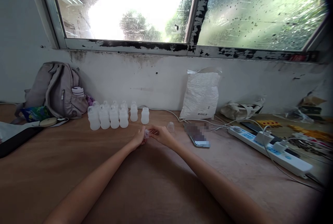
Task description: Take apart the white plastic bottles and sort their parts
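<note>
Both my hands meet over the middle of the table. My left hand (139, 137) has its fingers closed around a small clear plastic piece (147, 134), and my right hand (159, 134) pinches the same piece from the other side. Just behind them stands a white bottle (145, 115) with no clear cap on top. To its left, several frosted white bottles with clear caps (114, 116) stand upright in rows. A clear dome-shaped cap (170, 127) rests on the table right behind my right hand.
A grey backpack (61, 90) leans on the wall at the left. A phone (199, 139), a white padded bag (201, 95) and a power strip (270, 151) with cables lie or stand to the right.
</note>
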{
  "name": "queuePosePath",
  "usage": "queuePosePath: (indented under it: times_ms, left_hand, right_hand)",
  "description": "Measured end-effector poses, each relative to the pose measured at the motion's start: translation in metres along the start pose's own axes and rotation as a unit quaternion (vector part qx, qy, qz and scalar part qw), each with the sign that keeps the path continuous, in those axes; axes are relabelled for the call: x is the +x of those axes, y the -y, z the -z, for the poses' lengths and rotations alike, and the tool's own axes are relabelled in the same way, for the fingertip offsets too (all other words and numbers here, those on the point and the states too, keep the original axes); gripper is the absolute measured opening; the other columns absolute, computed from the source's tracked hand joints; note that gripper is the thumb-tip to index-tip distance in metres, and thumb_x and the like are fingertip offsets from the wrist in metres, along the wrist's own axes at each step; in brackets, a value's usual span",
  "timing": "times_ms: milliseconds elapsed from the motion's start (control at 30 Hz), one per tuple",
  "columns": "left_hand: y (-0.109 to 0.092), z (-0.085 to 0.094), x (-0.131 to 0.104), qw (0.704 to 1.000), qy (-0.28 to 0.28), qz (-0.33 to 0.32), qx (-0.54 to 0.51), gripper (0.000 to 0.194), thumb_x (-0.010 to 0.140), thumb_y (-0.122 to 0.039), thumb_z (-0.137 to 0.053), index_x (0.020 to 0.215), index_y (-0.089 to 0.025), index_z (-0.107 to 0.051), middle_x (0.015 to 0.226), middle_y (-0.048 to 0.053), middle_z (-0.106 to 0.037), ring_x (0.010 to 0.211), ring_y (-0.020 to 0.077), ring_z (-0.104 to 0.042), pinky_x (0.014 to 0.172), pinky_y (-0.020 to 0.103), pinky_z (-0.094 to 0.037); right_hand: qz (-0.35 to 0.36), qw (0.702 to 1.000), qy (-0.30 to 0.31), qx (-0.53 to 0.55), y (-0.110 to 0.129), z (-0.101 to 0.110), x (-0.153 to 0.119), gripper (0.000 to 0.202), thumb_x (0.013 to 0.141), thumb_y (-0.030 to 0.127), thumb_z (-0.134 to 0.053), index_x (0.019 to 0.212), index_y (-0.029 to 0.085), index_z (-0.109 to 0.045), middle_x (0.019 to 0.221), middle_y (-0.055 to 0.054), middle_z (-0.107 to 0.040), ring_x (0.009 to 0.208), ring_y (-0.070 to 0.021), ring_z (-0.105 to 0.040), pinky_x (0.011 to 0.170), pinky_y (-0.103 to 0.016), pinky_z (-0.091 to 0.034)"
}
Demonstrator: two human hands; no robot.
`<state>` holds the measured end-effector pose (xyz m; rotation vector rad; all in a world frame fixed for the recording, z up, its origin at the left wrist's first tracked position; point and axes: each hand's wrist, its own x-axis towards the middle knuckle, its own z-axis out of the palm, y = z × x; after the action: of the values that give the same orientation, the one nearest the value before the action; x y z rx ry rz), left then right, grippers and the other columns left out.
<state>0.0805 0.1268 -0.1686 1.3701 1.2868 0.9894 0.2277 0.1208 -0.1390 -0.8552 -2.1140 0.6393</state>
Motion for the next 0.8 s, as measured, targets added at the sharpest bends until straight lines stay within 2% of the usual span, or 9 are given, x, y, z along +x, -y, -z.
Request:
queuePosePath:
  times_ms: [100,367,533,633,800]
  left_hand:
    - [-0.004,0.001,-0.002,1.000,0.018,0.015,-0.008,0.050,0.083,-0.049,-0.020,0.054,-0.016,-0.044,0.037,-0.002,-0.041,0.031,0.0074,-0.034,0.034,0.019,-0.023]
    - [-0.001,-0.001,0.000,0.999,0.049,0.024,-0.003,0.050,0.082,-0.050,-0.020,0.053,-0.016,-0.042,0.036,-0.003,-0.040,0.030,0.0070,-0.031,0.034,0.019,-0.020]
    - [0.002,-0.002,0.000,0.998,0.054,0.024,-0.010,0.053,0.080,-0.056,-0.023,0.057,-0.015,-0.048,0.035,-0.004,-0.040,0.031,0.0071,-0.033,0.034,0.019,-0.021]
    - [0.002,-0.001,0.000,0.998,0.063,0.022,-0.014,0.055,0.080,-0.056,-0.025,0.053,-0.015,-0.049,0.033,-0.002,-0.041,0.029,0.0070,-0.033,0.033,0.019,-0.019]
    - [0.003,0.003,0.003,0.997,0.063,0.011,-0.046,0.055,0.079,-0.058,-0.027,0.060,-0.013,-0.054,0.041,0.000,-0.051,0.029,0.0073,-0.038,0.032,0.019,-0.018]
  right_hand:
    - [0.024,0.999,0.009,-0.031,-0.001,-0.001,-0.001,0.016,0.072,0.015,-0.055,0.086,0.018,-0.063,0.077,-0.004,-0.067,0.069,-0.0149,-0.062,0.065,-0.025,-0.049]
    - [0.044,0.995,-0.029,-0.090,-0.018,-0.014,-0.003,0.006,0.073,0.018,-0.054,0.077,0.016,-0.058,0.075,-0.005,-0.061,0.065,-0.0133,-0.057,0.060,-0.023,-0.045]
    - [0.046,0.993,-0.036,-0.101,-0.017,-0.018,-0.003,0.004,0.072,0.014,-0.054,0.073,0.015,-0.058,0.072,-0.004,-0.059,0.064,-0.0133,-0.054,0.061,-0.024,-0.043]
    - [0.046,0.994,-0.025,-0.091,-0.015,-0.016,-0.003,0.006,0.072,0.014,-0.055,0.070,0.016,-0.060,0.072,-0.004,-0.061,0.067,-0.0141,-0.056,0.063,-0.025,-0.044]
    - [0.040,0.998,0.005,-0.050,-0.011,-0.006,-0.002,0.016,0.075,0.015,-0.052,0.087,0.016,-0.062,0.078,-0.004,-0.065,0.069,-0.0139,-0.061,0.063,-0.024,-0.048]
